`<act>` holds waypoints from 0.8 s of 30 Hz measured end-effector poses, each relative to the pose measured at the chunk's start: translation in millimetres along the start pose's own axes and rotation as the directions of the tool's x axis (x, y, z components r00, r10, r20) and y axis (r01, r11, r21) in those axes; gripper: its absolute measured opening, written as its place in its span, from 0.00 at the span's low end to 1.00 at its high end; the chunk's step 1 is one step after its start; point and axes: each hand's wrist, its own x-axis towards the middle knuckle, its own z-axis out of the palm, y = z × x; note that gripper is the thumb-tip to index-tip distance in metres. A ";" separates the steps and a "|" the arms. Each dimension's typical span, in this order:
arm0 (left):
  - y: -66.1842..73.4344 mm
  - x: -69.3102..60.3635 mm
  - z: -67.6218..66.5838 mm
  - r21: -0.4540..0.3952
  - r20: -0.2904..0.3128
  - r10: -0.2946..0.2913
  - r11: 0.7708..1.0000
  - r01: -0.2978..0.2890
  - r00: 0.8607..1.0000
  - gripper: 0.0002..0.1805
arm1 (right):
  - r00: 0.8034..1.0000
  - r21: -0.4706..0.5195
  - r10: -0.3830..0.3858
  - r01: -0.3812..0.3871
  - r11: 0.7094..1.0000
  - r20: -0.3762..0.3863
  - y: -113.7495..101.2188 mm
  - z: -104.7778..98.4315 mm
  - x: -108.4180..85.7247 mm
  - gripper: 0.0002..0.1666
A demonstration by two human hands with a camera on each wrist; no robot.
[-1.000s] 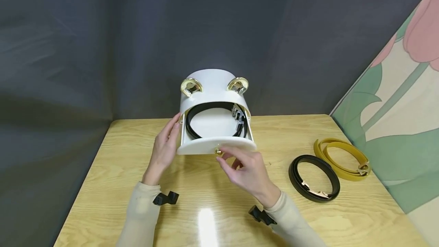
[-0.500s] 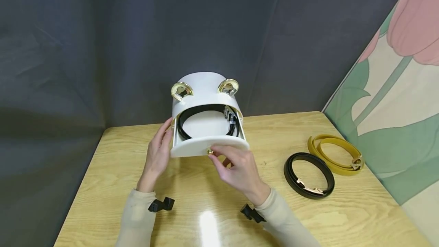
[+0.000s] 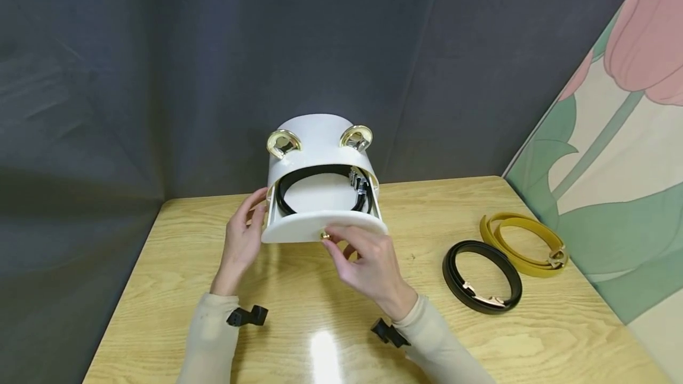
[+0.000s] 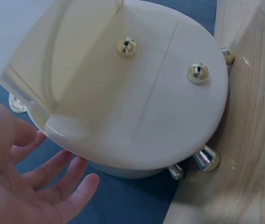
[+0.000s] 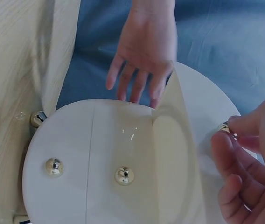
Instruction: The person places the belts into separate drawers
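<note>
A white cabinet (image 3: 320,135) with gold ear-like rings stands at the table's back, its top drawer (image 3: 299,228) pulled out. Inside the drawer lie coiled black belts (image 3: 286,185) with silver buckles. My right hand (image 3: 373,262) pinches the drawer's gold knob (image 3: 324,235) between thumb and fingers, seen also in the right wrist view, where the hand (image 5: 251,163) holds the knob (image 5: 225,127). Relaxed and spread, the fingers of my left hand (image 3: 241,242) rest by the cabinet's left side. Two lower gold knobs show on the front (image 4: 151,107) in the left wrist view.
On the wooden table (image 3: 299,325), a coiled black belt (image 3: 453,274) with a gold-coloured buckle lies to the right, beside a coiled yellow belt (image 3: 525,265). Dark cloth (image 3: 299,34) hangs behind the table, and a flowered cloth (image 3: 629,194) is at the right.
The head view has shifted a little, so the scene sits further left than at first. The left fingers look slightly more bent; the right hand still pinches the knob, and the drawer remains out.
</note>
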 end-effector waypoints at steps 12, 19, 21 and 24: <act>-9.9 12.2 2.7 -0.015 -0.039 -0.020 1.000 0.020 0.999 0.22 | 0.999 -0.027 0.039 -0.040 0.999 -0.017 3.7 0.4 5.7 0.12; -11.8 12.8 3.6 -0.017 -0.059 -0.021 1.000 0.020 0.998 0.21 | 0.999 -0.024 0.050 -0.050 0.998 -0.018 6.3 1.4 6.4 0.12; -12.8 12.8 3.6 -0.024 -0.066 -0.021 1.000 0.020 0.998 0.21 | 0.999 -0.018 0.049 -0.049 0.999 -0.020 6.6 2.1 6.6 0.12; -14.3 12.9 3.9 -0.034 -0.077 -0.021 0.999 0.018 0.997 0.21 | 0.999 -0.013 0.050 -0.050 0.999 -0.022 7.8 3.6 6.7 0.12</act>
